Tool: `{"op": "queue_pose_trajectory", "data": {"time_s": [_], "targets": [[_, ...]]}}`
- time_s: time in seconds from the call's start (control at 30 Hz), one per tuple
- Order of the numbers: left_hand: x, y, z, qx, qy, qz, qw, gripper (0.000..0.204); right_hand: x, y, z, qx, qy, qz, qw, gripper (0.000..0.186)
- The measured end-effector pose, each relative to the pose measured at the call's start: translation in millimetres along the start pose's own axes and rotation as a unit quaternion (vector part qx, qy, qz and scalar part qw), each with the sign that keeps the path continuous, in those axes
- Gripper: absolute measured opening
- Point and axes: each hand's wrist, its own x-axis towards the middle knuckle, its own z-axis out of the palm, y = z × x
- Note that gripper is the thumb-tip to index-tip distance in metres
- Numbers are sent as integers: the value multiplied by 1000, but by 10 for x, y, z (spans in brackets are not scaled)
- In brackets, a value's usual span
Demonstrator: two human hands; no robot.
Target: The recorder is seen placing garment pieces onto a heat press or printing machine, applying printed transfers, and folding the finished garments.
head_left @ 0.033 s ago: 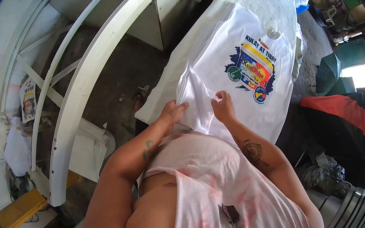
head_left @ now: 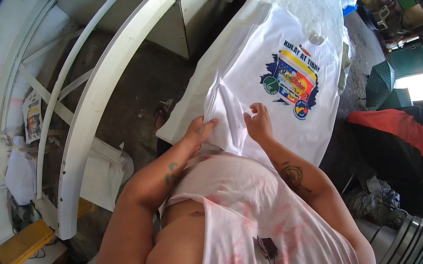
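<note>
A stack of white T-shirts [head_left: 307,136] lies before me, the top one printed with a colourful graphic [head_left: 295,77] of dark blue, yellow and red. My left hand [head_left: 202,129] is closed on the left edge of the shirts, its thumb resting over the cloth. Just to the right, my right hand [head_left: 259,123] has its fingers bent and pinched at the top T-shirt, below the print. Between both hands the fabric rises in loose folds. The fingertips of the right hand are partly hidden.
Under the shirts is a long table [head_left: 186,100] with a pale, plastic-like cover. A curved white frame [head_left: 108,65] stands at left. At right are a red and black cloth-covered object [head_left: 394,136], a dark umbrella [head_left: 379,82], a crumpled plastic bag [head_left: 375,199] and stacked grey tubs [head_left: 404,237].
</note>
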Motion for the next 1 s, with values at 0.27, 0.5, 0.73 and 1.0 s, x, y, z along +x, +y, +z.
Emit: {"op": "queue_pose_trajectory", "data": {"time_s": [0.27, 0.5, 0.73, 1.0], "targets": [[145, -41, 22, -1, 13, -14, 1000, 41, 76, -387, 111, -45, -215, 32, 975, 35], [95, -29, 4, 24, 21, 35, 999, 48, 120, 117, 101, -165, 85, -140, 973, 25], [36, 13, 5, -87, -26, -11, 996, 48, -3, -572, 81, -86, -196, 12, 977, 39], [49, -19, -29, 42, 32, 18, 998, 49, 42, -256, 97, -43, -265, -36, 963, 30]]}}
